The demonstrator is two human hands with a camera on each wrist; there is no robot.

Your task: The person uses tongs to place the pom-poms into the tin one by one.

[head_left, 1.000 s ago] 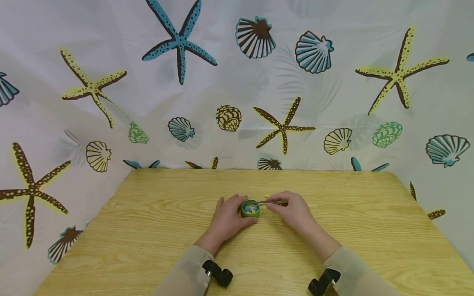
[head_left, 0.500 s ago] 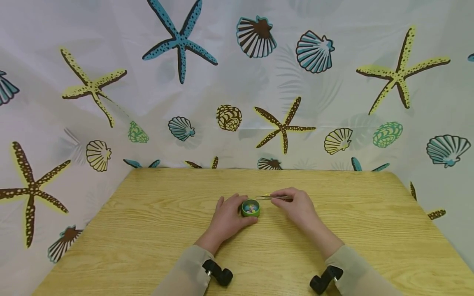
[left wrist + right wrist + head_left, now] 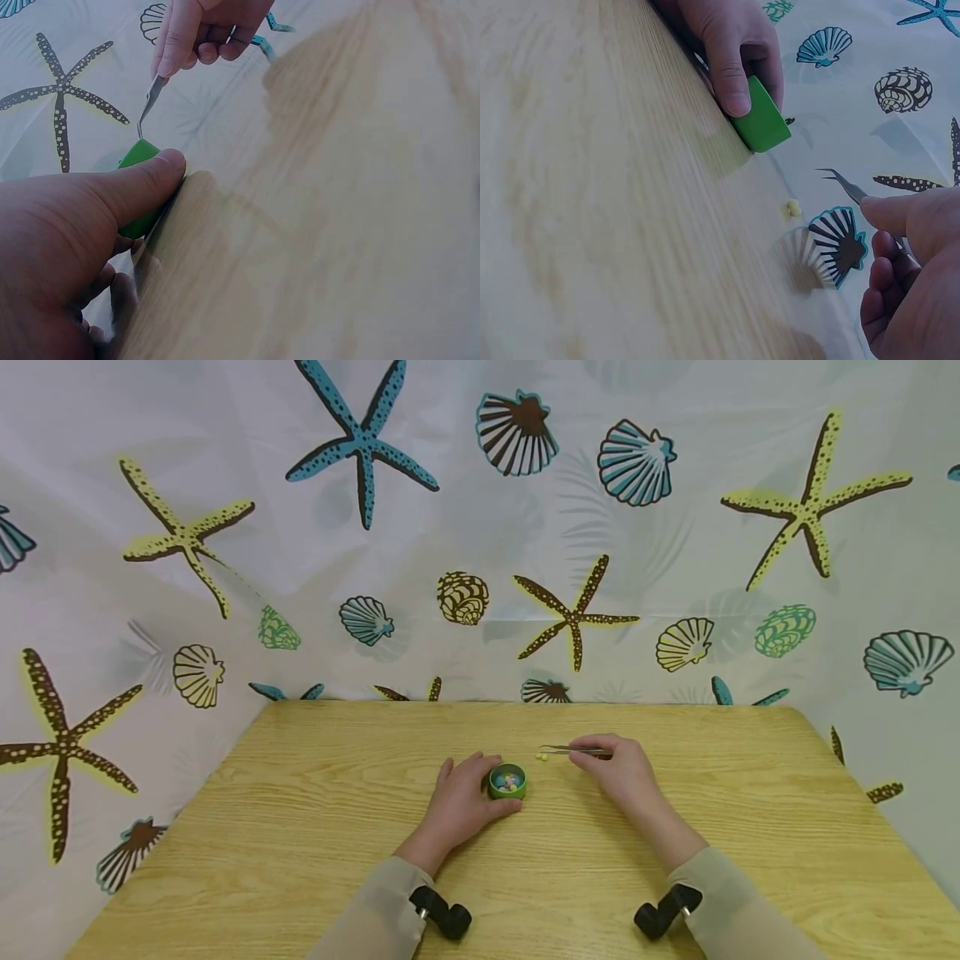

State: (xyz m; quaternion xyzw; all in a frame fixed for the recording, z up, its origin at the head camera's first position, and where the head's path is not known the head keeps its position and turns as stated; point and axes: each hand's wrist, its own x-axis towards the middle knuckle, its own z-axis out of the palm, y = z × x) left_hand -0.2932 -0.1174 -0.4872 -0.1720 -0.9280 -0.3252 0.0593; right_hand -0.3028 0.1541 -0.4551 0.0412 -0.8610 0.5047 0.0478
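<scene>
My left hand [image 3: 463,802] holds a small round green container [image 3: 507,782] on the table, thumb on the near side and fingers behind it. Inside lie several small beads [image 3: 508,783] in blue, pink and yellow. My right hand [image 3: 617,768] pinches a pair of metal tweezers [image 3: 573,749] whose bent tips point left. In the right wrist view the tweezers [image 3: 845,181] have their tips slightly apart with nothing between them. Just below those tips, right of the container, a few small yellow beads [image 3: 542,757] lie together on the wood.
A light wood-grain table [image 3: 315,810] lies under both hands. A white cloth [image 3: 420,527] printed with starfish and shells hangs behind it and along both sides. Black wrist mounts [image 3: 441,913] sit on both sleeves.
My right hand has drawn the tweezers out of the green container, moving right and away from me to above the yellow beads. The left hand and container stay put.
</scene>
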